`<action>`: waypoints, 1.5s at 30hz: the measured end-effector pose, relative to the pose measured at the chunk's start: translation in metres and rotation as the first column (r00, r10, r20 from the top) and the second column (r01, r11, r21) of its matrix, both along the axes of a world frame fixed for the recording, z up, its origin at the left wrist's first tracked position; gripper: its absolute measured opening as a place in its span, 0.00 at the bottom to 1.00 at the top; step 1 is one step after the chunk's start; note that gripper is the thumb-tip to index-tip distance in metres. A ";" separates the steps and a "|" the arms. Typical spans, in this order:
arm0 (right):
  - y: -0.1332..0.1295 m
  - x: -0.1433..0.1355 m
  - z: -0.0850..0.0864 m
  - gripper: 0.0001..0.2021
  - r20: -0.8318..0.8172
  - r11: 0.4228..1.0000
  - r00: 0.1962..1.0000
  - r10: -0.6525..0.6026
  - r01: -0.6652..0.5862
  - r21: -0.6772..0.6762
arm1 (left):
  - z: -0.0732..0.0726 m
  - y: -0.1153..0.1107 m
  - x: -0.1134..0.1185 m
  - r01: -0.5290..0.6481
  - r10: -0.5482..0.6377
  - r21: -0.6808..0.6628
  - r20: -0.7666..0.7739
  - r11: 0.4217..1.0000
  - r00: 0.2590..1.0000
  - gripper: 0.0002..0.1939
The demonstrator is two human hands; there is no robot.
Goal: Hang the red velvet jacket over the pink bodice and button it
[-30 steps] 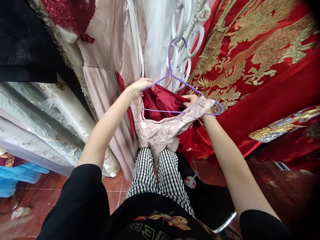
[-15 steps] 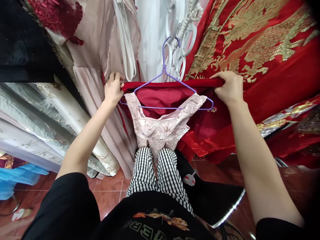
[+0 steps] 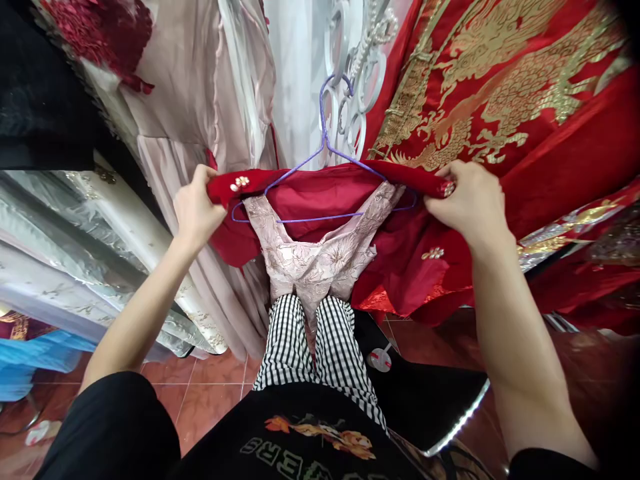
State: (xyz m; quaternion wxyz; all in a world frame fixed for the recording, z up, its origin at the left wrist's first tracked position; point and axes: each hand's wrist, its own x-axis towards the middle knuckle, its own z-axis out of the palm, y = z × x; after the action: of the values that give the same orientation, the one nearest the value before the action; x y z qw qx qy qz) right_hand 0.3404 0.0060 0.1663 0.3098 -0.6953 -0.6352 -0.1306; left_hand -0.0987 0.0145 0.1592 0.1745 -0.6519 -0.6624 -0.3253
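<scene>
A dark red velvet garment [image 3: 320, 179] with jewelled trims is stretched between my hands, behind and around a purple hanger [image 3: 324, 147]. My left hand [image 3: 197, 205] is closed on its left edge, close to a gold-and-pearl trim. At the other side my right hand [image 3: 467, 197] grips the right edge, fingers wrapped round it beside a similar trim. On the hanger is a pale pink floral bodice [image 3: 320, 260], its right strap next to the red cloth. The hanger's hook touches a white ring-shaped stand [image 3: 338, 50].
Pale pink gowns [image 3: 175, 107] and white embroidered dresses [image 3: 140, 233] hang at left. A red gown with gold dragon embroidery [image 3: 480, 87] hangs at right. A lidded cup [image 3: 381, 359] stands on a black surface [image 3: 425, 400] beside my checked trousers [image 3: 283, 340].
Both hands have moved closer to me, the left one also outward. The red garment has come forward with them, its right part now over the hanger's shoulder, and more jewelled trim shows.
</scene>
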 end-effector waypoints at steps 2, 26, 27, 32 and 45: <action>-0.007 -0.008 -0.011 0.19 -0.049 0.990 0.991 0.122 -0.125 -0.059 | -0.013 -0.017 0.018 -0.028 0.018 -0.089 -0.108 0.996 0.994 0.28; -0.067 -0.116 -0.036 0.28 -0.038 0.743 0.879 0.476 -0.425 -0.517 | -0.025 -0.047 0.102 0.553 -0.531 -0.309 0.158 0.774 0.832 0.26; -0.066 -0.109 -0.032 0.28 -0.027 0.747 0.878 0.478 -0.422 -0.514 | -0.021 -0.041 0.094 0.556 -0.537 -0.241 0.145 0.795 0.831 0.25; -0.017 -0.069 -0.018 0.29 0.021 0.895 0.895 0.446 -0.446 0.028 | -0.021 0.006 0.057 0.433 -0.433 0.011 0.034 0.901 0.901 0.30; 0.055 -0.004 -0.041 0.30 -0.398 0.878 0.787 0.472 -0.460 0.132 | -0.064 0.055 0.001 0.505 -0.379 0.042 0.716 0.862 0.587 0.26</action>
State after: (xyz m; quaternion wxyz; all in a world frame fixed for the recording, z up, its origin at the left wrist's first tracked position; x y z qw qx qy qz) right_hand 0.3369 0.0610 0.1256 0.4706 -0.5241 -0.7037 0.0931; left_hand -0.0979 0.0694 0.0954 -0.2323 -0.6340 -0.5185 -0.5246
